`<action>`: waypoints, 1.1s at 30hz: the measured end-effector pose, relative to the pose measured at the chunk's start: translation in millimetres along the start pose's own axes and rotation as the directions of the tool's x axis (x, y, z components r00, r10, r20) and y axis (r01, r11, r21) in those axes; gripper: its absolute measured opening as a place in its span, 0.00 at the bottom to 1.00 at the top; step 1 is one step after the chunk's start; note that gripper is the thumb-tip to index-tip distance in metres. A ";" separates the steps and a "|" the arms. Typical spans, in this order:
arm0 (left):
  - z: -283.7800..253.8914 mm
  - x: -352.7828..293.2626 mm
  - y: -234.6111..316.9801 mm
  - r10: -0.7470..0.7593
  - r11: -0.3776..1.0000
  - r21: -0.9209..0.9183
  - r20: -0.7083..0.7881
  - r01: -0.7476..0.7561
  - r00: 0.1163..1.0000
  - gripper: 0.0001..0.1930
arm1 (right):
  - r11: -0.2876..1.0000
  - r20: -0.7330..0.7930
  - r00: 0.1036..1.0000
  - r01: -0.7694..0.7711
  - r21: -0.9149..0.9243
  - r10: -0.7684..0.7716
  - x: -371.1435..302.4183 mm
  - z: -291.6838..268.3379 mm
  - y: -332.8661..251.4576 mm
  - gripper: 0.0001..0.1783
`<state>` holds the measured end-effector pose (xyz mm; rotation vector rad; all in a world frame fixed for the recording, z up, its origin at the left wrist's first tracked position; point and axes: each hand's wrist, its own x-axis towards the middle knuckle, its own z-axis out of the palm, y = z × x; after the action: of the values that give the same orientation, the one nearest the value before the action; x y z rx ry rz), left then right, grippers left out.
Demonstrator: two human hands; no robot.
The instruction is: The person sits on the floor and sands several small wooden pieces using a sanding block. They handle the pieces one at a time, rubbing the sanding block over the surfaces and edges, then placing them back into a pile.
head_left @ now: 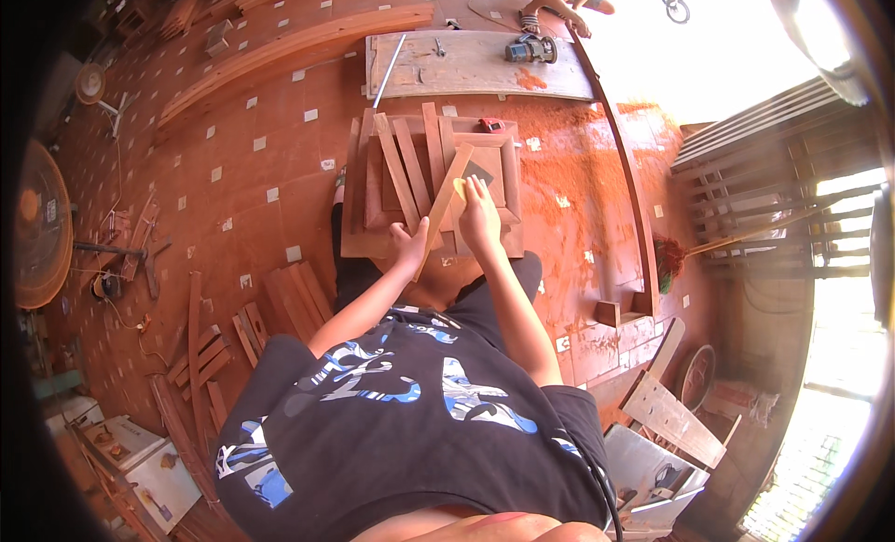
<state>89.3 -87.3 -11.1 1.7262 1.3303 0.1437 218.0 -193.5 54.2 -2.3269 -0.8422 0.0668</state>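
My left hand (408,242) is closed round the lower end of a narrow wooden strip (442,205), which slants up and to the right. In my right hand (480,220) is a dark piece of sandpaper (479,174) with a yellowish edge, pressed against the strip's upper part. Beneath both hands lies a framed wooden panel (510,192). Several more wooden strips (398,174) rest on its left half, side by side. A red tape measure (491,125) sits at the panel's far edge.
Beyond the panel, a wide board (466,67) carries a power tool (531,49). Another person's hand (580,26) is behind it, by a long wooden beam (626,183). Sawdust covers the floor at right. A fan (42,223) and wood offcuts (200,356) stand at left.
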 end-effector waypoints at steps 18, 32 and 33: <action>27.9 -3.1 45.5 0.081 0.890 0.454 -0.228 0.032 0.970 0.44 | 0.906 0.226 0.964 0.218 -0.363 -0.141 71.5 61.5 11.7 0.50; 43.2 -8.4 29.3 0.144 0.872 0.489 -0.311 0.028 0.940 0.46 | 0.956 0.187 0.960 0.241 -0.166 -0.209 57.6 58.1 23.0 0.47; 40.0 -4.1 37.6 0.096 0.851 0.523 -0.251 0.052 0.963 0.45 | 0.956 0.161 0.956 0.266 -0.124 -0.245 64.9 58.8 24.6 0.47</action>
<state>137.4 -113.6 -5.5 2.2470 1.6591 0.0235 268.0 -136.4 4.1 -2.3456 -1.2541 0.0650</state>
